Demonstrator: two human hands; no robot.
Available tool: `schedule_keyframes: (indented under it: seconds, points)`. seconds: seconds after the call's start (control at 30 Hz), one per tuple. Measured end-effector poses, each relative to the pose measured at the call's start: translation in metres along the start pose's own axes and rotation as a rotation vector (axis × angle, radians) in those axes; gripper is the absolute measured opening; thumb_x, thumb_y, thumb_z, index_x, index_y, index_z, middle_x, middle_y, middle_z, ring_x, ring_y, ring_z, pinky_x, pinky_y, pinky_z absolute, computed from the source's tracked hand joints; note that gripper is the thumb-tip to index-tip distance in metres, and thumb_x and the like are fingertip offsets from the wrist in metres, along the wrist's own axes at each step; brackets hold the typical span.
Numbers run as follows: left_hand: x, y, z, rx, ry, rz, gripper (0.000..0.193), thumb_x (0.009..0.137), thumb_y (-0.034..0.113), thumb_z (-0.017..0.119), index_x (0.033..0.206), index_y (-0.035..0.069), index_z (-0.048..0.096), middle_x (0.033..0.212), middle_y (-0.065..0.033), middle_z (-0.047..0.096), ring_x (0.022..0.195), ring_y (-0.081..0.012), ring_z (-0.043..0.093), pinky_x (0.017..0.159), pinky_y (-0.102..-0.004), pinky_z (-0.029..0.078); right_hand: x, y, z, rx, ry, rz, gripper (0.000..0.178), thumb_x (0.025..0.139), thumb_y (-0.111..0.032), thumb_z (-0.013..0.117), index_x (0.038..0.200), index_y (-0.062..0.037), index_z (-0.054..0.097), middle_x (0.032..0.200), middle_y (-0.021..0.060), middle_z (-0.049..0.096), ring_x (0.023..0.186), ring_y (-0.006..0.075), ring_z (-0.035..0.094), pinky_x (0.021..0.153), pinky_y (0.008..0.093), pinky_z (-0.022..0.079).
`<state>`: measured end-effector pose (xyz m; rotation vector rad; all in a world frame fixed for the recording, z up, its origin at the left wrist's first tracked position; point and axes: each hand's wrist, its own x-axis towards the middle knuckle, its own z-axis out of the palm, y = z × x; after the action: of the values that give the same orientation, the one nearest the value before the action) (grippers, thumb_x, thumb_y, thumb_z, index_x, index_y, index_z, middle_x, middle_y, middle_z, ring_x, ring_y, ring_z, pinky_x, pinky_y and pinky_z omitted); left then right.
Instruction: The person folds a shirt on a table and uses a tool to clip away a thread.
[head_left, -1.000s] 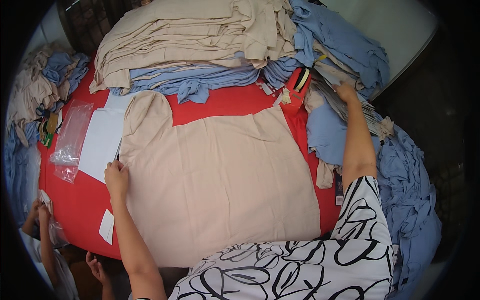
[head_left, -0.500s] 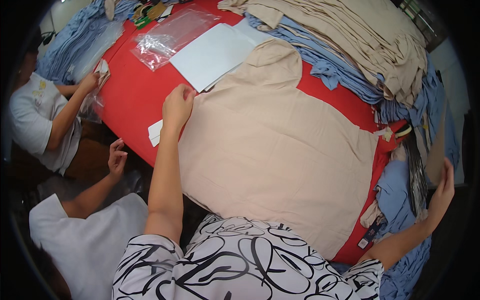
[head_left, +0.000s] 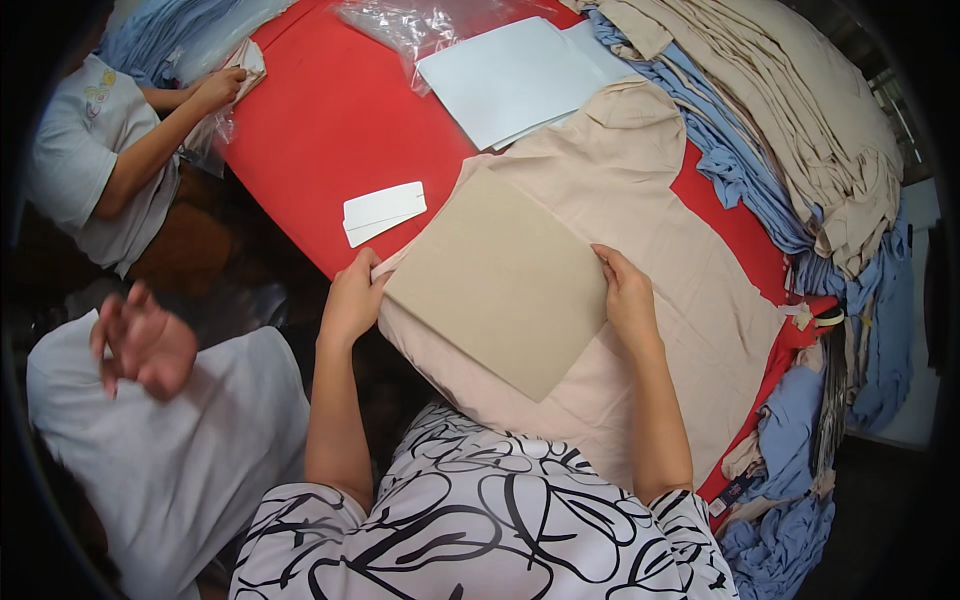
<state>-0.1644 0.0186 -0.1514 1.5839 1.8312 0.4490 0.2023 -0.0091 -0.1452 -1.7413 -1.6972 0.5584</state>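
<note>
A beige garment [head_left: 690,330] lies spread over the red table in front of me. On its left part rests a square tan cardboard sheet [head_left: 500,285], turned so one corner points toward me. My right hand [head_left: 630,300] pinches the cardboard's right corner between thumb and fingers. At the opposite corner, my left hand [head_left: 350,300] is closed on the garment's left edge; whether it also touches the cardboard cannot be made out. Just beyond my left hand lie white card tags [head_left: 384,212].
White sheets [head_left: 520,80] and clear plastic bags [head_left: 440,30] lie farther back on the red table [head_left: 330,110]. Beige [head_left: 790,110] and blue garments [head_left: 700,130] are piled at the far right. A co-worker [head_left: 110,160] handles fabric at left; another person's hand [head_left: 145,345] is raised nearer me.
My right hand has brought the cardboard from the far right onto the garment's left part. My left hand has come nearer me along the garment's edge. The nearer co-worker's hand has moved left.
</note>
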Motion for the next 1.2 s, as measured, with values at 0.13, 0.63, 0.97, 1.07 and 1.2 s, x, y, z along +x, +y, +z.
schedule_keyframes:
  seconds: [0.13, 0.63, 0.97, 1.07, 1.2]
  points:
    - [0.006, -0.019, -0.004, -0.468, -0.131, 0.003, 0.024, 0.086, -0.001, 0.062, 0.109, -0.002, 0.054, 0.087, -0.0079, 0.065, 0.08, -0.0117, 0.062, 0.073, -0.0263, 0.048, 0.009, -0.003, 0.013, -0.075, 0.03, 0.017, 0.041, 0.088, 0.012, 0.04, 0.119, 0.0004, 0.063, 0.114, 0.019, 0.067, 0.101, 0.03, 0.066, 0.091, 0.0364, 0.052]
    - [-0.065, -0.043, 0.024, 0.147, 0.354, 0.017, 0.035, 0.078, 0.025, 0.079, 0.091, 0.0, 0.058, 0.083, -0.0077, 0.057, 0.07, -0.0158, 0.053, 0.065, -0.0311, 0.047, 0.024, -0.014, 0.017, -0.232, -0.1, 0.047, 0.041, 0.087, 0.01, 0.044, 0.119, -0.0036, 0.066, 0.097, 0.0161, 0.068, 0.09, 0.0296, 0.065, 0.085, 0.0358, 0.05]
    - [-0.056, -0.052, 0.015, -0.197, 0.367, -0.08, 0.017, 0.096, 0.015, 0.054, 0.103, 0.0, 0.06, 0.081, -0.0172, 0.065, 0.074, -0.0293, 0.064, 0.069, -0.0374, 0.049, 0.019, -0.02, 0.018, -0.254, -0.093, 0.03, 0.041, 0.085, 0.007, 0.045, 0.117, -0.0037, 0.068, 0.086, 0.0179, 0.062, 0.078, 0.0291, 0.059, 0.075, 0.0365, 0.047]
    - [-0.045, -0.029, 0.007, 0.058, 0.467, 0.028, 0.02, 0.09, 0.011, 0.06, 0.108, 0.003, 0.06, 0.096, -0.0161, 0.063, 0.09, -0.0337, 0.06, 0.082, -0.042, 0.047, 0.018, -0.015, 0.021, -0.244, -0.069, -0.021, 0.041, 0.085, 0.006, 0.046, 0.117, -0.0032, 0.068, 0.084, 0.0178, 0.061, 0.077, 0.0291, 0.059, 0.075, 0.0366, 0.047]
    - [-0.042, 0.008, 0.037, 0.174, 0.438, 0.391, 0.029, 0.083, 0.011, 0.066, 0.111, 0.005, 0.062, 0.118, -0.0158, 0.056, 0.113, -0.0352, 0.051, 0.099, -0.045, 0.041, 0.013, -0.028, 0.023, -0.244, -0.057, 0.042, 0.04, 0.085, 0.006, 0.046, 0.118, -0.0026, 0.068, 0.085, 0.0178, 0.062, 0.079, 0.0297, 0.059, 0.076, 0.0373, 0.047]
